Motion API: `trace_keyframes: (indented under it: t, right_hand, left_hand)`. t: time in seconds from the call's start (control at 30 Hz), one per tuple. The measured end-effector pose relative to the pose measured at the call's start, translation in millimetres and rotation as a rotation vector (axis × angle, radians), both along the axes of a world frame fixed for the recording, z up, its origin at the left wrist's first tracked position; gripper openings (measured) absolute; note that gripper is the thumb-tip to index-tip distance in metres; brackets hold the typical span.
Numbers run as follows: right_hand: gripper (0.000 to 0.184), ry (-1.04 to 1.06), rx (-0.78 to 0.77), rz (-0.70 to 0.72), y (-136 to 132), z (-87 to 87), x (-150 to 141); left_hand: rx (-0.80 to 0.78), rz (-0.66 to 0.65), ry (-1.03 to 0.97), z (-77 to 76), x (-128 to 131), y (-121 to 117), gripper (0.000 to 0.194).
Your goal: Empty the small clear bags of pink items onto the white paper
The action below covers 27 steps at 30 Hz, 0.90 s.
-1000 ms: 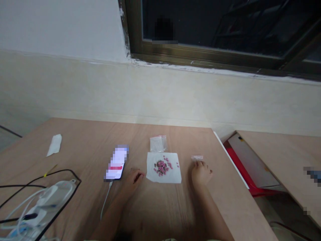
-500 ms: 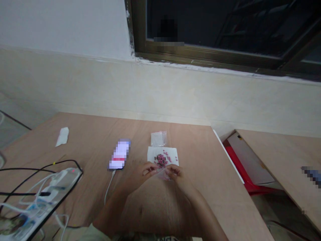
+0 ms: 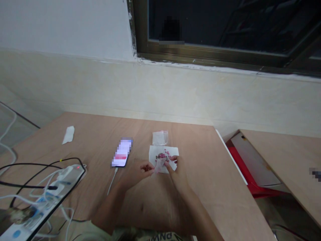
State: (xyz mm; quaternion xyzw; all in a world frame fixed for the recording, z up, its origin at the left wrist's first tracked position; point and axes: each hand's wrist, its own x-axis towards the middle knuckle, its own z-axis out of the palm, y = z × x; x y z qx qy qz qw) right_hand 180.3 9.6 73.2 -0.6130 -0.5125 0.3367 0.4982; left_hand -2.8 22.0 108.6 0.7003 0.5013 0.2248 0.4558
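Observation:
My left hand (image 3: 138,169) and my right hand (image 3: 175,169) meet near the middle of a wooden table (image 3: 95,134). Both pinch a small clear plastic bag (image 3: 159,164), held just over the near edge of a white paper sheet (image 3: 173,150). A heap of small pink beads (image 3: 162,155) lies on that sheet. Behind the sheet rests a stack of small clear bags (image 3: 160,137). A phone (image 3: 122,152) with a lit screen lies left of the sheet, its white cable (image 3: 112,180) trailing toward me.
A white power strip (image 3: 62,177) with black and white cables sits at the table's left front. A folded white paper scrap (image 3: 68,134) lies at far left. Right of the table's edge are a red and grey object (image 3: 250,167) and a second wooden surface (image 3: 288,160).
My right hand picked the small bag off the table at the right and carried it to the middle. My left hand rose to meet it; both now hold the bag by the beads.

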Motion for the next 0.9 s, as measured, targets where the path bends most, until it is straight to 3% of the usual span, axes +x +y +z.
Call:
trace_keyframes:
  t: [0.03,0.2,0.33,0.47,0.63,0.77,0.9]
  right_hand:
    - [0.02,-0.022,0.01,0.022,-1.0,3.3,-3.8]
    - [0.022,0.021,-0.111,0.413,2.2,18.6,-22.5]
    - [0.028,0.099,-0.114,0.484,13.0,22.0,-23.9]
    - [0.03,0.186,-0.133,0.54,16.7,23.4,-21.5]
    - [0.026,0.164,-0.178,0.507,11.2,20.8,-20.9]
    - [0.018,0.056,-0.209,0.354,4.2,13.4,-18.7]
    - [0.007,-0.042,-0.235,0.216,-2.9,6.3,-26.8]
  left_hand:
    - [-0.018,0.004,-0.012,0.1,0.3,1.4,0.018]
    - [-0.127,-0.003,-0.156,-3.7,1.7,9.8,0.015]
    - [-0.205,0.003,-0.256,-4.2,1.4,12.5,0.015]
    - [-0.326,0.038,-0.347,7.3,5.3,4.1,0.019]
    - [-0.294,0.181,-0.29,18.7,6.5,-4.2,0.017]
    - [-0.148,0.371,-0.132,10.5,0.8,-2.9,0.021]
    - [0.018,0.34,0.003,-0.9,8.4,-11.9,0.017]
